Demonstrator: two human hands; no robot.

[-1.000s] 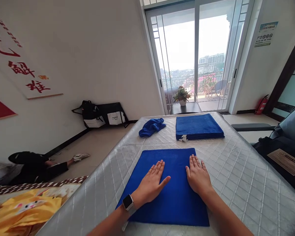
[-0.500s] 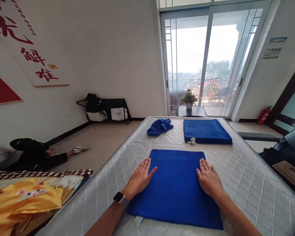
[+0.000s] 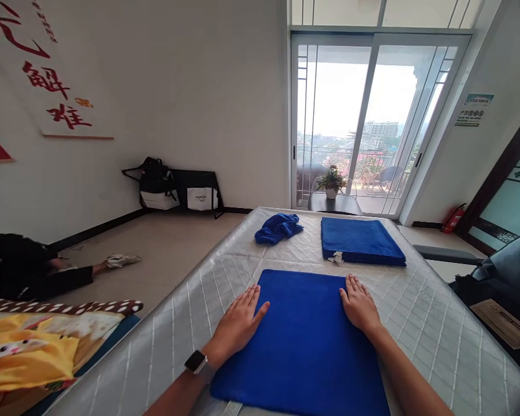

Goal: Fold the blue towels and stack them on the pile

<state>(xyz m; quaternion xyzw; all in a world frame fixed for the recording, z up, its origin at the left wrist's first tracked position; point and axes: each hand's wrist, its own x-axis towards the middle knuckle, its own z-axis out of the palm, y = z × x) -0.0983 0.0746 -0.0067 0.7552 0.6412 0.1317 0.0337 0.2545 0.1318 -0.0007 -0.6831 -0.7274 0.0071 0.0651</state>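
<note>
A blue towel (image 3: 303, 341) lies flat and squared on the quilted mattress (image 3: 433, 323) in front of me, a white label poking out at its near left edge. My left hand (image 3: 238, 318) rests flat along its left side, thumb spread onto the cloth. Along the opposite side, my right hand (image 3: 359, 301) lies with fingers stretched toward the far corner. Neither hand grips anything. Farther back sits a neat stack of blue towels (image 3: 359, 237) with white labels at its front edge. Left of that stack, another blue towel (image 3: 279, 228) is crumpled in a heap.
A yellow cloth (image 3: 30, 352) covers bedding at the lower left. Beyond it, a person in dark clothes (image 3: 34, 266) is low on the floor. A potted plant (image 3: 331, 182) stands on a chair by the sliding door. Dark seating with a cardboard piece (image 3: 505, 323) is at right.
The view has tilted up and turned slightly left, so the towels sit lower in the picture. Both hands stay flat at the towel's sides.
</note>
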